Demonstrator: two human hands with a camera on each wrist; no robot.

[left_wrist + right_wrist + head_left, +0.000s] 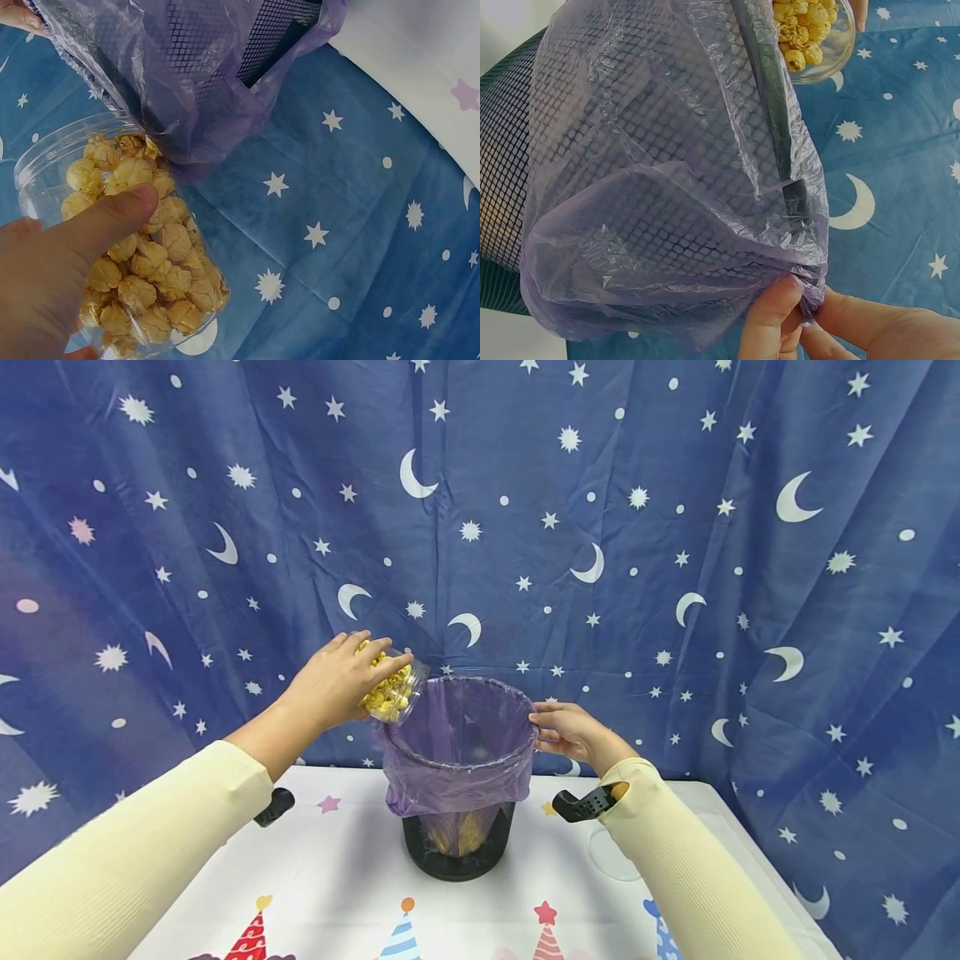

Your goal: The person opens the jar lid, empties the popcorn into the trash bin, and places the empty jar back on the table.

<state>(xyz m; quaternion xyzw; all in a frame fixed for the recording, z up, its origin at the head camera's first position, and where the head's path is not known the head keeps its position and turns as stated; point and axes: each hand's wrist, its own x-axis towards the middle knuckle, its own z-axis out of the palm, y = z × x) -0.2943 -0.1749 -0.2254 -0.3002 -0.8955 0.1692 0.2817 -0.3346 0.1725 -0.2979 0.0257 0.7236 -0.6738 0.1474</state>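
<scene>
My left hand (335, 681) grips a clear plastic jar (196, 330) of yellow popcorn (154, 259). The jar is tilted, its mouth at the left rim of a black mesh trash bin (457, 864). A thin purple trash bag (457, 789) lines the bin and folds down over its outside. On the opposite side, my right hand (573, 732) pinches the gathered edge of the bag at the rim, as the right wrist view shows. Something yellowish shows through the mesh low in the bin, too dim to tell exactly.
The bin stands on a white table (330, 852) printed with party hats and stars. A clear round disc, like a lid (613, 854), lies beside the right forearm. Behind the table hangs a blue curtain (510, 527) with moons and stars.
</scene>
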